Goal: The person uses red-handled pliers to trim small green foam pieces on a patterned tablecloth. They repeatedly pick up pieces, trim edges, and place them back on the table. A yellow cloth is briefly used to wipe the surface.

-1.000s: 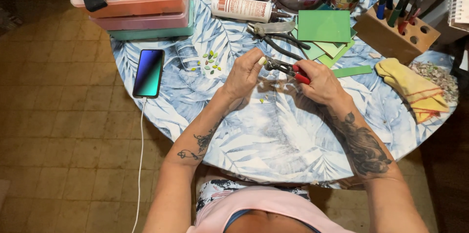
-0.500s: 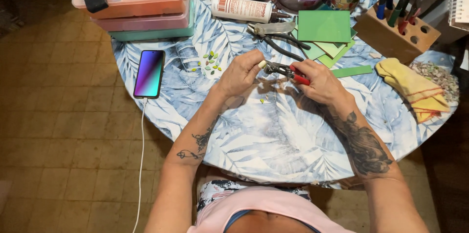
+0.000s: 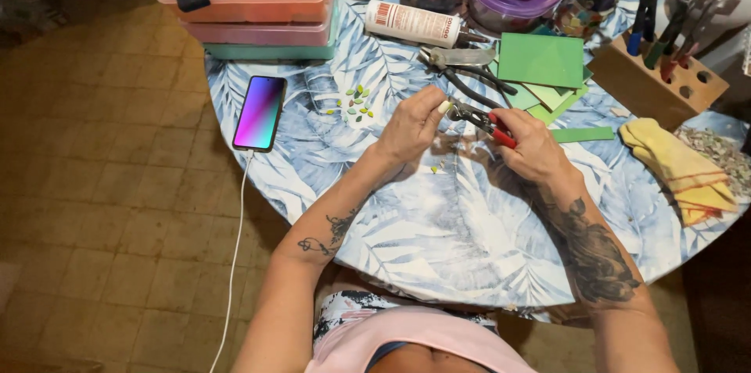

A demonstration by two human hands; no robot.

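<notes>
1. Nippers (image 3: 479, 117) with red handles sit in my right hand (image 3: 526, 151), above the middle of the round table (image 3: 438, 240); that hand is wrapped shut around the handles.
2. My left hand (image 3: 412, 129) is pinched closed at the fingertips, right at the nose of the nippers, on a small pale piece I cannot make out clearly.
3. To do this cut well, I judge I should keep the piece steady and square in the nose, squeeze gently, and keep both hands low over the table so the bits drop near the green chips (image 3: 436, 167) lying just below.
4. More small green pieces (image 3: 356, 104) lie in a cluster left of my hands; a phone (image 3: 260, 112) with a lit purple screen lies further left, on a white cable.
5. Packages, head view: a white glue bottle (image 3: 412, 23) lies on its side at the far edge, with a label I leave unread.
6. Stacked flat storage boxes (image 3: 266, 9), orange over pink over teal, stand far left, with a black remote on top.
7. Green sheets (image 3: 541, 60) lie beyond my right hand; a yellow cloth (image 3: 673, 166) lies far right.
</notes>
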